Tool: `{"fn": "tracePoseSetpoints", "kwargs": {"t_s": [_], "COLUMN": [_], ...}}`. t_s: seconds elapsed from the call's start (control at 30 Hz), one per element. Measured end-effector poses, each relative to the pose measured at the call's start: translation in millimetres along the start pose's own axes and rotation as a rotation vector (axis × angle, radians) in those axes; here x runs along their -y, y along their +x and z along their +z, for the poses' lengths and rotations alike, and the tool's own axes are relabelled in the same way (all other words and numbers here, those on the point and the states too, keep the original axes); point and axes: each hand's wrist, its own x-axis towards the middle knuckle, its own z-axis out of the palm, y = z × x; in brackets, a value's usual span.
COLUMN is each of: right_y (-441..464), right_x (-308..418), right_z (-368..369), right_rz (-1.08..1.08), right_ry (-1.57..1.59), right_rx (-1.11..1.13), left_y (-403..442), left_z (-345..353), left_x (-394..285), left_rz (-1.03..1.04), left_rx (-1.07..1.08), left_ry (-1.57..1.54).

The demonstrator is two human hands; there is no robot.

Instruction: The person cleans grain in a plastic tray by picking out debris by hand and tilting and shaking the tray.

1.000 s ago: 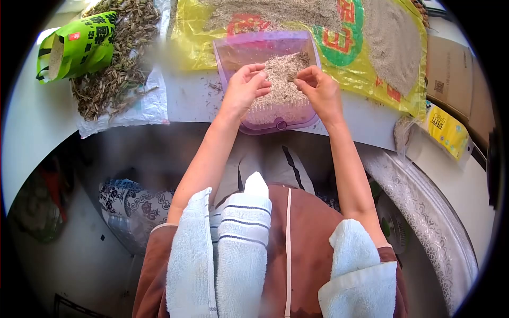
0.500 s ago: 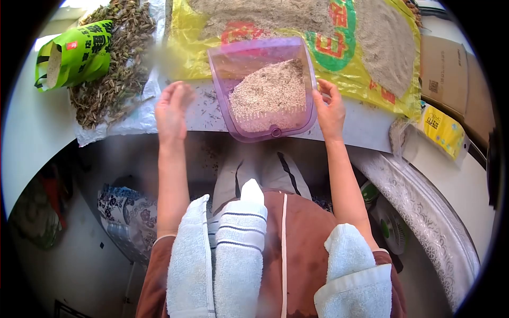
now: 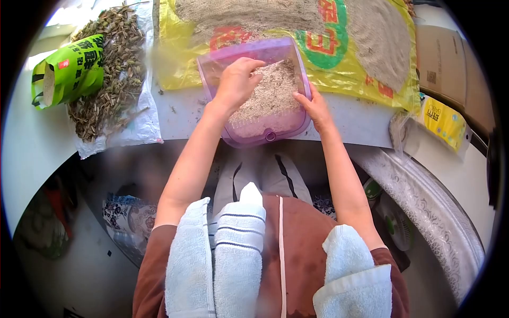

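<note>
A purple translucent plastic bin (image 3: pixel 253 47) stands at the table's near edge, partly filled with pale grain-like material (image 3: pixel 270 98) that has darker bits along its far side. My right hand (image 3: pixel 318 110) grips the bin's right rim, thumb over the inner side and the other fingers outside. Over the bin's left part is my left hand (image 3: pixel 237 85), its fingers bent and pointing right above the grain. Thumb and index finger are apart, and nothing shows between them.
Behind the bin, a yellow printed sack (image 3: pixel 180 74) lies under spread-out grain (image 3: pixel 376 45). Dried brown pods (image 3: pixel 119 63) cover a white plastic sheet (image 3: pixel 151 119) at left, beside a green bag (image 3: pixel 71 69). Cardboard boxes (image 3: pixel 440 63) and a yellow packet (image 3: pixel 442 123) stand at right.
My left hand has moved right, from beside the bin to above its contents. My right hand has closed on the bin's right rim, with its thumb now inside.
</note>
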Motion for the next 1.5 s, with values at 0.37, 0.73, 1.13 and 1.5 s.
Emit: {"fn": "tracePoseSetpoints", "kwargs": {"t_s": [0.37,0.73,1.13,1.5], "right_y": [-5,-7,-1,0], "right_x": [-8,6,-7,-11], "right_z": [2,2,3,4], "right_rz": [0.034,0.065,0.051,0.0], "right_ry": [0.067,0.14,0.093,0.036], "right_rx": [0.012,0.033,0.029,-0.004], "left_y": [76,82,94,95], "left_z": [73,81,77,49], "left_x": [4,1,0,20], "left_rz": [0.113,0.071,0.009,-0.321], "left_rx": [0.306,0.243,0.184,0.089], "left_ry": [0.278,0.235,0.213,-0.077]}}
